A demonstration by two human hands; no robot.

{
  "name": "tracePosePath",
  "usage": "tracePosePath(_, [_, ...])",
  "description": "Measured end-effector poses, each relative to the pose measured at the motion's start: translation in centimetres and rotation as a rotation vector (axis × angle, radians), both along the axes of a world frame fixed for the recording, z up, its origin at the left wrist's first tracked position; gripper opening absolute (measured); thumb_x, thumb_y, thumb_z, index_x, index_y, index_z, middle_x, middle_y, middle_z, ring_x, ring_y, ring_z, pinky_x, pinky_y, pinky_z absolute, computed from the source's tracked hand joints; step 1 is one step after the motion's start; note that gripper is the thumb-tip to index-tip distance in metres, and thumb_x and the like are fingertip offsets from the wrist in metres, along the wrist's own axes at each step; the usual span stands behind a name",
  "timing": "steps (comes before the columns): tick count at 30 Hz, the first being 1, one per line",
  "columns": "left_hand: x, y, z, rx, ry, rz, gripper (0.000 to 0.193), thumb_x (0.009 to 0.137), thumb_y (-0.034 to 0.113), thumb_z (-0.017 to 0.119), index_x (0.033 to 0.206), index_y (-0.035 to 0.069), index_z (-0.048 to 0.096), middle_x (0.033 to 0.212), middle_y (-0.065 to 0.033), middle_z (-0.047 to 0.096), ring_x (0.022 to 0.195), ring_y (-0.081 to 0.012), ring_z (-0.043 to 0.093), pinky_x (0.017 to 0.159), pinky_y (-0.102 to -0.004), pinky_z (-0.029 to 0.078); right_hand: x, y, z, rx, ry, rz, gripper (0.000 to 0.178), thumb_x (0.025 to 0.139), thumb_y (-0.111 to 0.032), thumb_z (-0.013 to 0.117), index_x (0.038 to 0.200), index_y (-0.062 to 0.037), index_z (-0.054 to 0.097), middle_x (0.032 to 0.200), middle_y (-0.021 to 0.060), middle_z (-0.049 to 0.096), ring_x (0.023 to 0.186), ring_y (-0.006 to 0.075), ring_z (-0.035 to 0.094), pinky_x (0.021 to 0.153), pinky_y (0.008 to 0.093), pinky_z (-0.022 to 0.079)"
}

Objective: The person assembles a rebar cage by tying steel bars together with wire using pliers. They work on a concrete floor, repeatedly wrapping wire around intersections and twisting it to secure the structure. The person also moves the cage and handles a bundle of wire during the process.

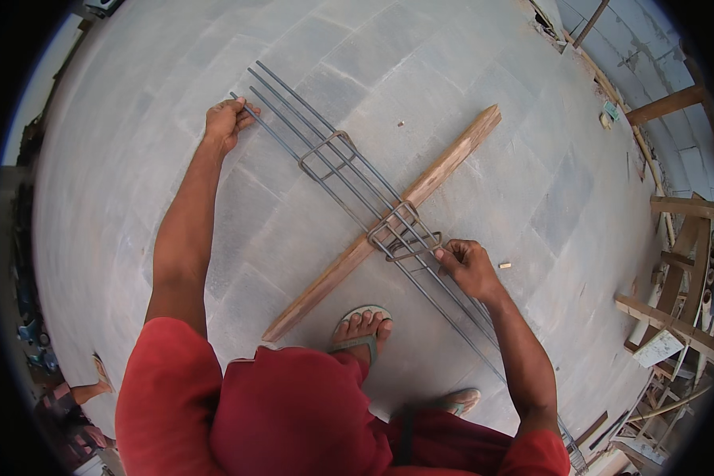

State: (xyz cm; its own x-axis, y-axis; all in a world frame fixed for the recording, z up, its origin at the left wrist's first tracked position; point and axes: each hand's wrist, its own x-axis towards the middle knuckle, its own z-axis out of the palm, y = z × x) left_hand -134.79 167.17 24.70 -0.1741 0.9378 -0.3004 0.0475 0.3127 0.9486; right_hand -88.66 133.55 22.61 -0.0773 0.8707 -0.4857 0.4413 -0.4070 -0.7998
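Several long steel rods lie diagonally in front of me, passing through bent-wire stirrups. My left hand [228,123] is pinched on the far-left end of one steel rod [278,137]. One stirrup [317,145] surrounds the rods partway along. Two more sit close together where the rods cross a wooden beam [456,152]. My right hand [468,268] has its fingers closed on the nearer of these, a stirrup [414,252]. The rods' lower ends run past my right forearm, which partly hides them.
My sandalled feet stand just behind the beam, on a grey tiled floor [531,317]. A small yellowish piece [505,266] lies beyond my right hand. Wooden frames and scrap timber [666,321] line the right side by a block wall [650,47]. Another person's foot [99,381] shows at left.
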Motion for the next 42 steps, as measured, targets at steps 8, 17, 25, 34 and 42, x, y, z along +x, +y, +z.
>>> tracePosePath(8, [1.4, 0.3, -2.0, 0.026, 0.080, 0.115, 0.028, 0.107, 0.012, 0.060, 0.123, -0.011, 0.059, 0.098, -0.0142, 0.072, 0.098, -0.0244, 0.074, 0.087, -0.0351, 0.062, 0.6, 0.2, -1.1, -0.120, 0.131, -0.066, 0.044, 0.103, -0.044, 0.071, 0.080, -0.0061, 0.071, 0.068, 0.0013, 0.065, 0.063, 0.0100, 0.051, 0.060, 0.0332, 0.041])
tracePosePath(17, [0.9, 0.1, -1.6, 0.610, 1.229, -0.268, 0.102, 0.088, 0.055, 0.078, 0.167, 0.014, 0.028, 0.171, -0.0192, 0.024, 0.158, -0.0411, 0.025, 0.127, -0.0566, 0.030, 0.6, 0.6, 0.1, -0.096, 0.015, -0.005, 0.042, 0.101, -0.041, 0.073, 0.083, -0.0030, 0.073, 0.074, 0.0086, 0.073, 0.072, 0.0158, 0.068, 0.068, 0.0351, 0.050])
tracePosePath(25, [1.5, -1.3, 0.8, 0.487, 1.402, -0.797, 0.164, 0.031, 0.104, 0.069, 0.170, 0.043, 0.006, 0.179, -0.0064, -0.008, 0.163, -0.0409, -0.003, 0.127, -0.0749, 0.008, 1.6, 0.8, 2.1, 0.115, -0.159, 0.160, 0.027, 0.087, -0.020, 0.084, 0.106, -0.0013, 0.077, 0.100, 0.0176, 0.079, 0.095, 0.0315, 0.076, 0.087, 0.0428, 0.058])
tracePosePath(34, [2.7, -1.8, 0.4, 0.409, 1.517, -0.827, 0.166, 0.030, 0.101, 0.075, 0.169, 0.046, 0.001, 0.179, -0.0044, -0.011, 0.163, -0.0410, -0.006, 0.124, -0.0801, 0.008, 1.7, 0.4, 2.6, 0.089, -0.253, 0.202, 0.037, 0.084, -0.019, 0.086, 0.114, -0.0009, 0.075, 0.108, 0.0192, 0.079, 0.102, 0.0332, 0.076, 0.091, 0.0425, 0.059])
tracePosePath(42, [4.6, -5.9, 3.1, 0.506, 1.539, -0.768, 0.139, 0.057, 0.092, 0.078, 0.169, 0.031, 0.025, 0.177, -0.0124, 0.015, 0.161, -0.0434, 0.017, 0.126, -0.0730, 0.021, 1.7, 0.7, 3.4, 0.028, -0.372, 0.237, 0.038, 0.085, -0.020, 0.086, 0.117, -0.0024, 0.074, 0.105, 0.0175, 0.080, 0.098, 0.0327, 0.077, 0.087, 0.0425, 0.060])
